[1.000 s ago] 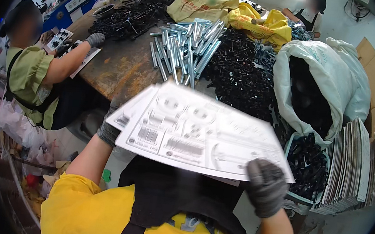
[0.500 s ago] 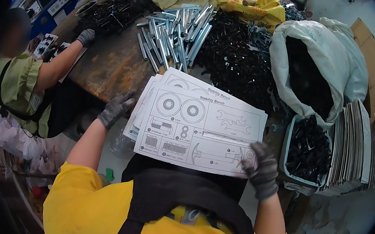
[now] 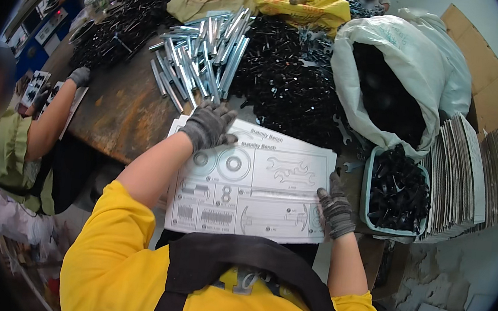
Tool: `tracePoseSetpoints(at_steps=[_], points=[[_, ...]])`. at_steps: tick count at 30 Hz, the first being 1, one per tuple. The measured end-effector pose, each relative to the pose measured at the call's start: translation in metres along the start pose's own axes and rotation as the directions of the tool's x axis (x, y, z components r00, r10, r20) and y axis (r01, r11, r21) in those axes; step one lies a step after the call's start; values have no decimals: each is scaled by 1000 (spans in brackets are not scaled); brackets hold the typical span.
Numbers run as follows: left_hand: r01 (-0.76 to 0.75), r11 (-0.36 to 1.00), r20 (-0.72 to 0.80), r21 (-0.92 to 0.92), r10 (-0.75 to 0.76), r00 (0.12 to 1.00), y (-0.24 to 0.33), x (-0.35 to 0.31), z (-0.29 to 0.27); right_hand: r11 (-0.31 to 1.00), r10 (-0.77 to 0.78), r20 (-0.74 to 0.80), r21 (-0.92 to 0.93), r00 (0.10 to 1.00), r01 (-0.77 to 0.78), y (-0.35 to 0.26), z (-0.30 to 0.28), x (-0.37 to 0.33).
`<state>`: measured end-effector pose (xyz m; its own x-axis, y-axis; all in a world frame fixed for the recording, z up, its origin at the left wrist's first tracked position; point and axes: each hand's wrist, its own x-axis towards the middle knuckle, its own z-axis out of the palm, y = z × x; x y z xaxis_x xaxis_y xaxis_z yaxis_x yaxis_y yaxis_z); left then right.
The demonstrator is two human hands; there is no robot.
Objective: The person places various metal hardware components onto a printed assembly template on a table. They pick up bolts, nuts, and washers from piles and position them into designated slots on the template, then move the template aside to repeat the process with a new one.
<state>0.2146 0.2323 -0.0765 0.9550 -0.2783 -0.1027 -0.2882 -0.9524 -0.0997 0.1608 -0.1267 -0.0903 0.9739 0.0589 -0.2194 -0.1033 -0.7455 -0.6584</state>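
In front of me lies a slightly fanned stack of white printed cards (image 3: 279,216) with line drawings of wrenches, washers and bolts. My left hand (image 3: 208,128), in a grey glove, rests over the upper left corner of the stack, fingers spread toward the silver metal tubes (image 3: 208,54). At the right edge of the cards is my gloved right hand (image 3: 336,210), its thumb over the edge and its fingers apart. The tubes lie in a loose heap just beyond the left hand's fingertips.
Black bolts (image 3: 287,80) are heaped beyond the cards. To the right are an open white sack (image 3: 356,63), a pale bin (image 3: 367,198) of black parts and stacked cardboard sheets (image 3: 457,171). Loose wrenches (image 3: 342,131) lie nearby. A co-worker's gloved hand (image 3: 79,76) is at left.
My left hand has moved from beside the stack's left edge up onto its upper left corner, near the tubes. My right hand stays by the right edge. The whole view has shifted.
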Motion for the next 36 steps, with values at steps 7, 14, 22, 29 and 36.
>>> tracePoseSetpoints(at_steps=[7, 14, 22, 29, 36], points=[[62, 959, 102, -275, -35, 994, 14, -32, -2, 944, -187, -116, -295, 976, 146, -1, -34, 25], [75, 958, 24, -278, -71, 997, 21, -31, 6, 576, -211, -215, -815, 954, -57, 15, -38, 170], [105, 945, 9, -310, -108, 994, 21, -31, 9, 689, -130, -257, -718, 958, -99, 38, -50, 221], [124, 943, -17, -307, -136, 991, 25, -32, 9, 676, -28, -48, -736, 998, -16, -24, -41, 169], [126, 936, -39, -327, -147, 988, 23, -30, 12, 860, -66, -154, -510, 986, -22, -18, -41, 158]])
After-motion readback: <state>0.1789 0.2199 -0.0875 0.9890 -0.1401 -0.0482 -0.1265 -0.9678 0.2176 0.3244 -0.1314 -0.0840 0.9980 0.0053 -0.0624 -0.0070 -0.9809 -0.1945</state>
